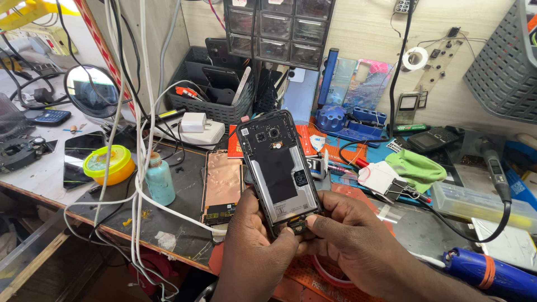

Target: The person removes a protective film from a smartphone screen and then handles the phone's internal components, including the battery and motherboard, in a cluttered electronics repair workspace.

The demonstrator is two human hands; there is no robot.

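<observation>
Phone [279,168], back cover off, internals exposed; left hand [251,235] and right hand [347,229] both clamped at its 6 o'clock end, small part [297,225] there unseated; reassembly outstanding.

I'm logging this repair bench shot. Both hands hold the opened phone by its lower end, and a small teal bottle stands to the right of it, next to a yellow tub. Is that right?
Not quite. In the head view the left hand and right hand do hold the opened phone by its lower end, but the teal bottle stands to its left, next to the yellow tub.
</observation>
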